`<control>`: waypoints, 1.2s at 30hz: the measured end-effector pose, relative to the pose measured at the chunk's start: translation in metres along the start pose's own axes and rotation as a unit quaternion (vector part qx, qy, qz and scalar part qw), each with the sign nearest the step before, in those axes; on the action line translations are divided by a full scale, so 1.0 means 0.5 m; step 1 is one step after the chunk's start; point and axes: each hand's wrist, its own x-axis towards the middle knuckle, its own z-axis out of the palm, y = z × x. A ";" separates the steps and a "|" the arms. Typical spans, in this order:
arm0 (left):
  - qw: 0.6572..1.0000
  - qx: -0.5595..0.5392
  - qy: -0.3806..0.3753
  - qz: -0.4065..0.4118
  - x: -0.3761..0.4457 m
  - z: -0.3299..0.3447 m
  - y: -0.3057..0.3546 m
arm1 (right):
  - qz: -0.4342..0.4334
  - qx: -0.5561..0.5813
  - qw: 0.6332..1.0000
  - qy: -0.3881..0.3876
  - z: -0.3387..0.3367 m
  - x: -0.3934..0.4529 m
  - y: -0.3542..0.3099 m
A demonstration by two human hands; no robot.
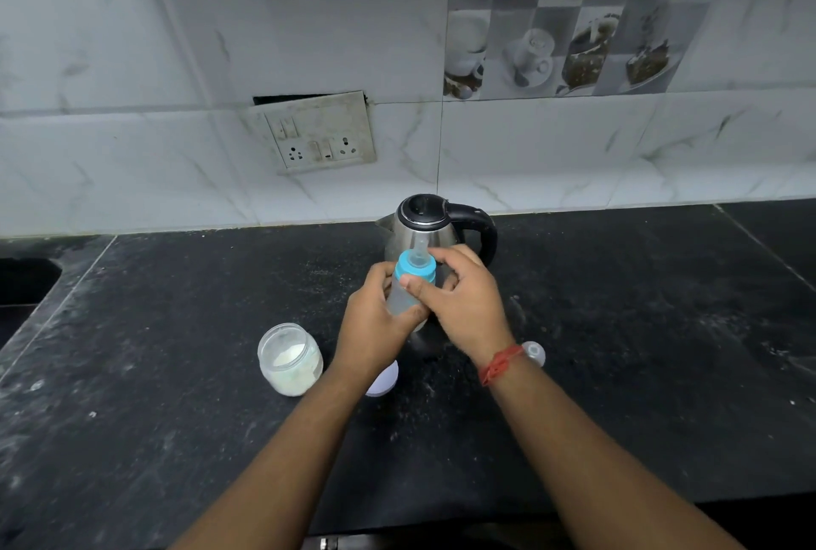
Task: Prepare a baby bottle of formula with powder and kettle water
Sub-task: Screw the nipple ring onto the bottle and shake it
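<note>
A clear baby bottle (399, 295) with a blue collar and a clear teat is held upright above the black counter (618, 328). My left hand (375, 320) wraps around the bottle's body. My right hand (459, 297) grips the bottle near the blue collar (415, 269), thumb across the front. Just behind the bottle stands a steel kettle (430, 225) with a black lid and handle. An open glass jar (289, 359) of white powder sits to the left of my left wrist.
A white round lid (384, 379) lies on the counter, partly under my left wrist. A small clear cap (534, 353) lies beside my right wrist. A wall socket plate (318, 132) hangs on the tiled wall. A sink opening (26, 280) lies at the far left.
</note>
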 end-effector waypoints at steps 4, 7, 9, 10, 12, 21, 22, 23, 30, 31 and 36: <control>0.990 -0.087 -0.107 -0.013 -0.002 -0.023 0.002 | 0.009 0.042 0.984 -0.172 -0.047 0.036 0.009; 0.970 -0.158 -0.184 -0.024 0.001 -0.033 0.019 | 0.030 0.136 0.935 -0.327 -0.073 0.053 0.002; 0.951 -0.185 -0.245 -0.033 0.004 -0.041 0.027 | 0.049 0.173 0.901 -0.395 -0.079 0.058 -0.005; 0.943 -0.191 -0.271 -0.038 0.005 -0.046 0.030 | 0.047 0.175 0.891 -0.416 -0.079 0.060 -0.008; 0.929 -0.204 -0.303 -0.052 0.008 -0.056 0.030 | 0.031 0.176 0.886 -0.427 -0.073 0.059 -0.013; 0.991 -0.083 -0.105 0.001 0.017 -0.015 0.025 | 0.109 0.218 0.969 -0.041 0.024 0.022 -0.031; 0.997 -0.048 -0.057 0.006 0.011 0.001 0.026 | 0.126 0.206 0.970 0.011 0.038 0.020 -0.028; 1.000 -0.018 -0.010 0.011 0.004 0.016 0.030 | 0.136 0.189 0.971 0.050 0.051 0.019 -0.026; 0.997 -0.050 -0.061 0.001 0.013 0.001 0.014 | 0.102 0.150 0.980 -0.082 0.013 0.034 -0.008; 0.991 -0.076 -0.111 0.006 0.021 -0.016 0.012 | 0.071 0.150 0.975 -0.146 -0.008 0.041 -0.002; 0.989 -0.038 -0.142 0.021 0.028 -0.023 0.014 | 0.037 0.157 0.971 -0.174 -0.027 0.054 0.002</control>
